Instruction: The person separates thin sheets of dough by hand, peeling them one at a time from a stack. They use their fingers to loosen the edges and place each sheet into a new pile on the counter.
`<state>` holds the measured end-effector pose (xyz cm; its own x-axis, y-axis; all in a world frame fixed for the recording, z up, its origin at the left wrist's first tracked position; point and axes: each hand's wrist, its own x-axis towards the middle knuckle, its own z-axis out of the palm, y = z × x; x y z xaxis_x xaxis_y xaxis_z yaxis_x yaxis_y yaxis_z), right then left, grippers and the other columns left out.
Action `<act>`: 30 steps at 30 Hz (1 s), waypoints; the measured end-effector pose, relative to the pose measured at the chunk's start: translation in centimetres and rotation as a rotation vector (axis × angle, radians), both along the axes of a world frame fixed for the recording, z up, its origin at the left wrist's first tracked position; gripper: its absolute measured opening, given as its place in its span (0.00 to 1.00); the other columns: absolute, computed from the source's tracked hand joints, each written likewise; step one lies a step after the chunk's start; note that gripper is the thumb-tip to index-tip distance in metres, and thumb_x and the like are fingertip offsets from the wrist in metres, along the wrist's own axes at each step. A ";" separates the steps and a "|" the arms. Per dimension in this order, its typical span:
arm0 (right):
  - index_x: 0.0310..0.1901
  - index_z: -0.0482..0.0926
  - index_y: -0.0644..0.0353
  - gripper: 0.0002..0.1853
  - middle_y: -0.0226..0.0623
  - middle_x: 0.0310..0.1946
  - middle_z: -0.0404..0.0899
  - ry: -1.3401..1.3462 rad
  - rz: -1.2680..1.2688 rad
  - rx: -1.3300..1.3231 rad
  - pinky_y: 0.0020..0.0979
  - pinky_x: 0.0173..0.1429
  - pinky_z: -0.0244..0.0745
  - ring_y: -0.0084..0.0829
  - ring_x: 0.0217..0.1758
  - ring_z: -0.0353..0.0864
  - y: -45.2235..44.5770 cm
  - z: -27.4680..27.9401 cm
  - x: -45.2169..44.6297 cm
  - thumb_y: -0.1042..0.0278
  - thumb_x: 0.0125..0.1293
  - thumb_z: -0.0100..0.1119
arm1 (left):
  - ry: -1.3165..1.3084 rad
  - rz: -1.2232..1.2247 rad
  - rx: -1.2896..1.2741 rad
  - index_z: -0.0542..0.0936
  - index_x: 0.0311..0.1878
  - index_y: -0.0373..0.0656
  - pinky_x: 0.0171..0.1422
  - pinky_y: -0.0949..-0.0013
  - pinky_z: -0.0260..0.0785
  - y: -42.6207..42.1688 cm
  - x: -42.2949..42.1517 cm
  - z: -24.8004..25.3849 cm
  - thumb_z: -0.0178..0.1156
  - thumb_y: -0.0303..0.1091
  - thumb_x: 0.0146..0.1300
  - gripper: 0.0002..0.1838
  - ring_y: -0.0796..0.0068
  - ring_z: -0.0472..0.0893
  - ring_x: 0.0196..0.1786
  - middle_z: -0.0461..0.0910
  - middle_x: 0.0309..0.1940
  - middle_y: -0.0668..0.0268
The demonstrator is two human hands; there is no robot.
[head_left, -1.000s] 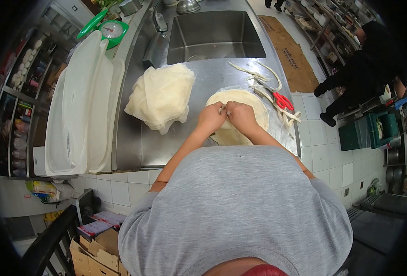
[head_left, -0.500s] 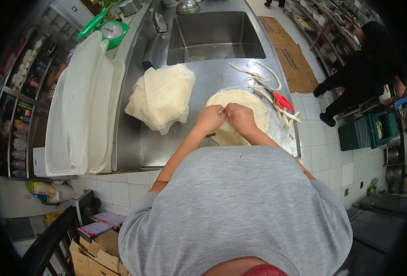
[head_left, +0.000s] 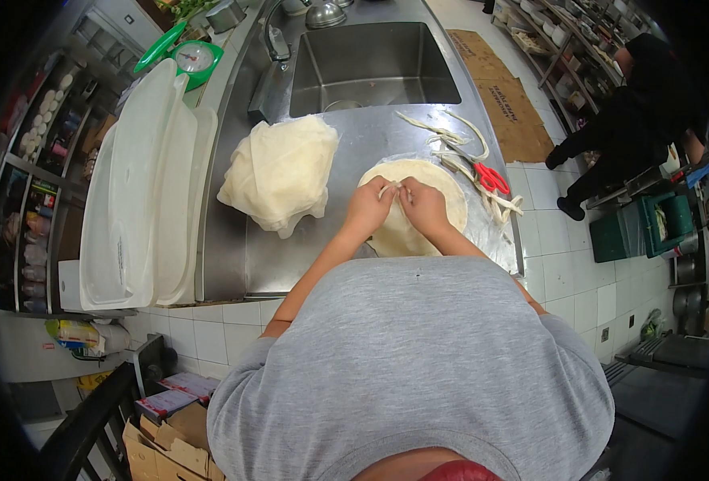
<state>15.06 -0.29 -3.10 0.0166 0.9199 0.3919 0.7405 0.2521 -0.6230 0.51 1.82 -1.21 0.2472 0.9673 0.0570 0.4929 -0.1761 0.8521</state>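
Note:
A round stack of thin, pale dough sheets (head_left: 441, 186) lies on the steel counter close in front of me. My left hand (head_left: 370, 207) and my right hand (head_left: 424, 204) meet over it, fingers pinched on the edge of a top dough sheet (head_left: 402, 232). Left of them sits a heaped pile of separated, cream-coloured sheets (head_left: 280, 172). To the right lie red-handled scissors (head_left: 490, 178), among pale dough strips (head_left: 470, 136).
Beyond the counter is a steel sink (head_left: 374, 68) with a tap (head_left: 274, 36). Long translucent plastic lids (head_left: 142, 192) lean at the left, near a green scale (head_left: 198, 58). A person in dark clothes (head_left: 635, 112) stands at the right, by a green bin (head_left: 651, 224).
Both hands stay above the stack, with the fingers moved slightly apart. A bit of the pinched pale sheet now shows between them, and the sheet below looks flatter.

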 end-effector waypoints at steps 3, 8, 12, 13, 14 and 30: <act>0.33 0.77 0.60 0.08 0.43 0.18 0.76 0.186 -0.096 -0.108 0.39 0.28 0.70 0.43 0.21 0.77 0.2 0.3 0.6 0.64 0.62 0.55 | 0.026 0.053 0.062 0.78 0.39 0.38 0.38 0.57 0.69 0.0 -0.3 -0.3 0.56 0.38 0.60 0.12 0.52 0.79 0.32 0.80 0.29 0.50; 0.33 0.76 0.63 0.12 0.43 0.22 0.77 0.523 -0.067 -0.214 0.32 0.31 0.68 0.32 0.24 0.75 0.9 -1.8 1.1 0.61 0.63 0.56 | 0.045 0.015 -0.101 0.78 0.38 0.37 0.33 0.64 0.67 0.0 -0.6 0.6 0.57 0.38 0.60 0.12 0.65 0.77 0.27 0.79 0.25 0.56; 0.35 0.76 0.67 0.15 0.38 0.23 0.75 0.759 -0.073 -0.311 0.29 0.33 0.68 0.25 0.26 0.71 0.9 -1.9 0.2 0.59 0.64 0.57 | -0.380 -0.051 -0.148 0.77 0.37 0.37 0.30 0.72 0.64 0.8 0.0 -2.3 0.56 0.35 0.63 0.09 0.80 0.71 0.24 0.77 0.23 0.68; 0.36 0.77 0.67 0.16 0.36 0.23 0.75 0.718 -0.063 -0.316 0.29 0.33 0.67 0.24 0.26 0.70 0.4 -1.4 -0.3 0.59 0.64 0.58 | -0.439 -0.055 -0.134 0.77 0.37 0.37 0.30 0.73 0.63 0.7 0.3 -2.3 0.56 0.34 0.64 0.08 0.82 0.70 0.25 0.76 0.23 0.70; 0.36 0.77 0.68 0.16 0.35 0.23 0.74 0.676 -0.053 -0.321 0.29 0.33 0.67 0.24 0.26 0.69 0.1 -0.8 -0.6 0.59 0.64 0.58 | -0.499 -0.058 -0.120 0.76 0.37 0.38 0.30 0.75 0.63 0.6 0.4 -2.3 0.55 0.33 0.64 0.08 0.84 0.69 0.25 0.76 0.23 0.72; 0.33 0.78 0.65 0.08 0.30 0.24 0.76 0.484 0.065 -0.135 0.23 0.36 0.67 0.19 0.29 0.70 0.7 5.2 2.2 0.67 0.61 0.61 | -0.554 -0.101 -0.328 0.75 0.48 0.35 0.43 0.76 0.70 -0.3 0.5 2.6 0.59 0.33 0.63 0.14 0.81 0.77 0.38 0.80 0.37 0.66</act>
<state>17.22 0.43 2.11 0.1081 0.9670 0.2308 0.3438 0.1815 -0.9213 0.97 1.53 1.35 0.3567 0.9297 -0.0922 -0.0407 0.1141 0.9926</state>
